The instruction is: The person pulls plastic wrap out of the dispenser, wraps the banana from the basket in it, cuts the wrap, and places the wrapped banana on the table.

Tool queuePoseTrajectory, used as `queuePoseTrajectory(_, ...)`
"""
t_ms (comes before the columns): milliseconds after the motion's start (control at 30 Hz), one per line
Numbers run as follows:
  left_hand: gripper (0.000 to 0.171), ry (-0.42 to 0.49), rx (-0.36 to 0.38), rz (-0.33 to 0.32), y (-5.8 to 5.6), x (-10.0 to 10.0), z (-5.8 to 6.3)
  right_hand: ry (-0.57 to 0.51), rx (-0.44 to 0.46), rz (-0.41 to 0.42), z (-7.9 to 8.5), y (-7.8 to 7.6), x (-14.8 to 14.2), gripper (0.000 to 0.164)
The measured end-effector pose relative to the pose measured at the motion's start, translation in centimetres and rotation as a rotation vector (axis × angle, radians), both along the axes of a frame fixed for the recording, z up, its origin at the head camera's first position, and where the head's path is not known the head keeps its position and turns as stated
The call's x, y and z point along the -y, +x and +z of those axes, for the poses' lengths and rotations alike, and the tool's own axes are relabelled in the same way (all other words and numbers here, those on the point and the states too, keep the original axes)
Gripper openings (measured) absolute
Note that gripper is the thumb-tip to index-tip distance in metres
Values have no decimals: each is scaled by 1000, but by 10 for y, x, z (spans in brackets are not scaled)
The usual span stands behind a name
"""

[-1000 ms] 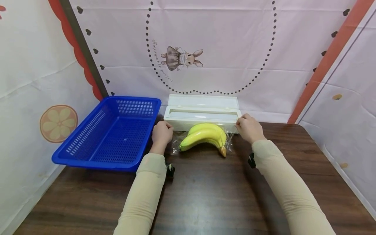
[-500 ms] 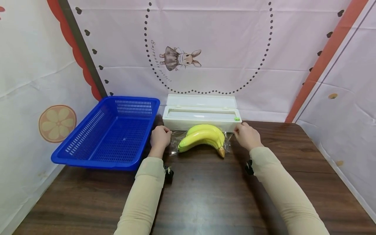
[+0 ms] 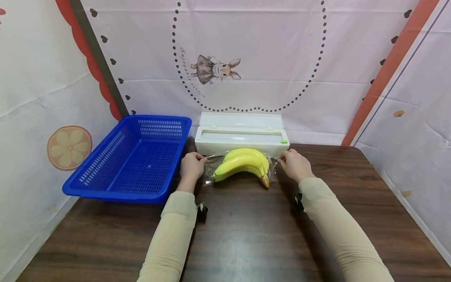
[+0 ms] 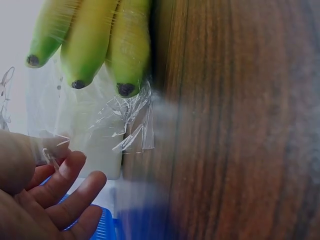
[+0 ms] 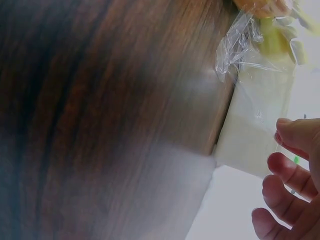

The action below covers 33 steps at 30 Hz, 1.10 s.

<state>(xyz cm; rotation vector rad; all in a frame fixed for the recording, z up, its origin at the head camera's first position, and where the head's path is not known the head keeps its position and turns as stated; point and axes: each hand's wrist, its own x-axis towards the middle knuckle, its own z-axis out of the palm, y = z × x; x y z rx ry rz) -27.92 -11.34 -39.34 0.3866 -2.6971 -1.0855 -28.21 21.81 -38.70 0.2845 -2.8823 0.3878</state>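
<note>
A bunch of yellow bananas (image 3: 243, 161) with green tips lies on the table in front of a long white cling film dispenser (image 3: 243, 148), whose lid stands up. Clear cling film (image 4: 132, 120) wraps round the bananas and spreads out at both ends. At the left end, my left hand (image 3: 192, 166) pinches the film's edge between thumb and index finger, the other fingers loosely bent. My right hand (image 3: 296, 165) pinches the film's other edge at the right, near the dispenser's corner. Between the hands, the film's edge stretches along behind the bananas.
A blue plastic basket (image 3: 119, 197) with slotted walls stands left of my left hand. Behind the dispenser hangs a printed cloth (image 3: 275, 51), with more cloth along both sides. A small green slider (image 3: 284, 141) sits at the dispenser's right end. The brown wooden table (image 3: 246, 235) extends toward me.
Both hands have come slightly down toward me, off the dispenser's front, drawing the film with them. The green slider, hidden before by the right hand, now shows. The bananas stay put.
</note>
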Motion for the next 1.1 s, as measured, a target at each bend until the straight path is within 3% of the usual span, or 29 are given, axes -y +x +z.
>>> queuePoseTrajectory(267, 23, 17, -91, -48, 7, 0, 1, -24, 24, 4, 1, 2, -2, 20)
queuePoseTrajectory(567, 36, 5, -124, -76, 19, -9, 10, -42, 56, -19, 2, 5, -2, 25)
queuePoseTrajectory(867, 41, -168, -238, -162, 29, -26, 19, -82, 69, -7, 2, 5, -3, 26)
queuePoseTrajectory(1100, 38, -315, -309, -291, 35, -48, 27, -142, 130, -11, 2, 5, -2, 30)
